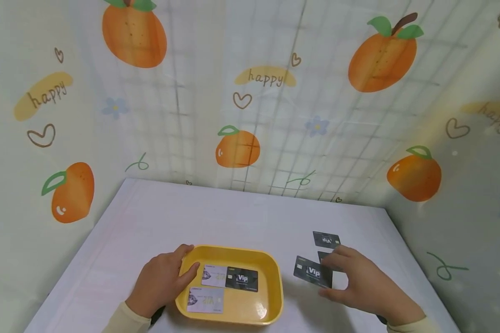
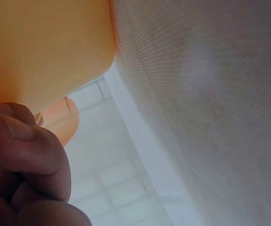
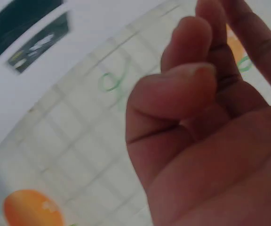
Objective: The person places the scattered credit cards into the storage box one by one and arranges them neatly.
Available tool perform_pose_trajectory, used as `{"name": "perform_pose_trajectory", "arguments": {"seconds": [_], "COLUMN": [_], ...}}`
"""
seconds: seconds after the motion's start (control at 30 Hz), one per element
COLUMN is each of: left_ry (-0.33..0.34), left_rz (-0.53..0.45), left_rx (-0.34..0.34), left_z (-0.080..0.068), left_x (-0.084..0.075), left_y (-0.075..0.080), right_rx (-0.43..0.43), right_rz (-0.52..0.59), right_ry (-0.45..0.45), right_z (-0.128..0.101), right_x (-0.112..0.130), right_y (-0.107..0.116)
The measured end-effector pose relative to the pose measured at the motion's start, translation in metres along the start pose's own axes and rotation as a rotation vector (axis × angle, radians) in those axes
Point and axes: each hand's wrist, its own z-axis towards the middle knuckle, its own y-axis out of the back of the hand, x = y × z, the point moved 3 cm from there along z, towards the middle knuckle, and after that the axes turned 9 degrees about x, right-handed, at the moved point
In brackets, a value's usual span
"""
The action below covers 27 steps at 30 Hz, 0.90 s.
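Observation:
My left hand (image 1: pixel 160 280) grips the left wall of a shallow yellow tray (image 1: pixel 271 286), its thumb over the rim. In the left wrist view its curled fingers (image 2: pixel 25 146) lie against the tray's outside. Inside the tray are a black VIP card (image 1: pixel 242 279), overlapping a pale VIP card (image 1: pixel 212 275), and another pale card (image 1: pixel 205 300) nearer me. To the tray's right, my right hand (image 1: pixel 368 284) pinches a black VIP card (image 1: pixel 307 270), tilted above the table. Beyond it lie a black card (image 1: pixel 326 239) and another dark card (image 1: pixel 322 255), partly hidden by the hand.
The white table (image 1: pixel 233 212) ends at a pale back curtain (image 1: pixel 200 115) printed with oranges and hearts. Similar curtains rise at the left (image 1: pixel 8 185) and right (image 1: pixel 483 240). The right wrist view also shows two dark cards, one of them a printed card (image 3: pixel 39 44).

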Motion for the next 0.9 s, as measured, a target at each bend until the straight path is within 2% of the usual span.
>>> {"name": "perform_pose_trajectory", "arguments": {"seconds": [0.33, 0.5, 0.63, 0.9], "left_ry": [-0.022, -0.042, -0.043, -0.048], "left_rz": [0.003, -0.009, -0.013, -0.03], "left_rx": [-0.026, -0.037, -0.034, -0.036], "left_z": [0.001, 0.004, 0.005, 0.002], "left_x": [0.005, 0.006, 0.005, 0.002], "left_y": [0.0, 0.0, 0.001, 0.004], "right_rx": [-0.044, -0.031, 0.008, 0.062], "right_rz": [-0.073, -0.126, -0.166, -0.237], "right_ry": [0.284, 0.423, 0.464, 0.48], "right_z": [0.026, 0.045, 0.06, 0.078], "right_x": [0.068, 0.095, 0.112, 0.13], "right_y": [0.005, 0.001, -0.009, -0.028]}}
